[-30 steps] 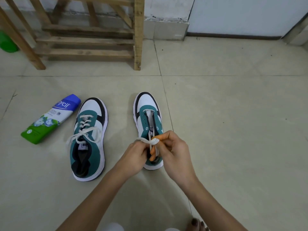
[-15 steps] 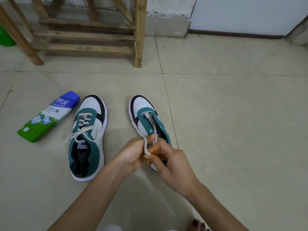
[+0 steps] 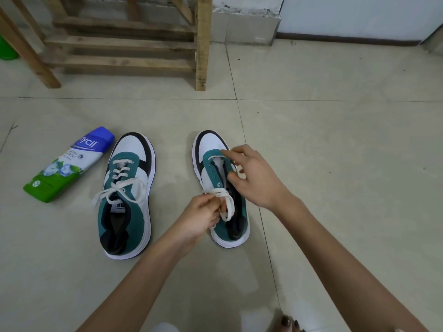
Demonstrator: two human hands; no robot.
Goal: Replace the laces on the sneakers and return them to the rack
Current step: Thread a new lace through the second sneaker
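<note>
On the tiled floor before the wooden rack (image 3: 124, 41), the left hand (image 3: 201, 216) pinches a bunched white lace (image 3: 227, 204) over the unlaced teal-and-white sneaker (image 3: 211, 143), the right hand (image 3: 256, 178) hovers above its eyelets with fingers loosely spread, and the laced sneaker (image 3: 141, 212) lies to the left beside a blue-and-green bottle (image 3: 69, 164).
</note>
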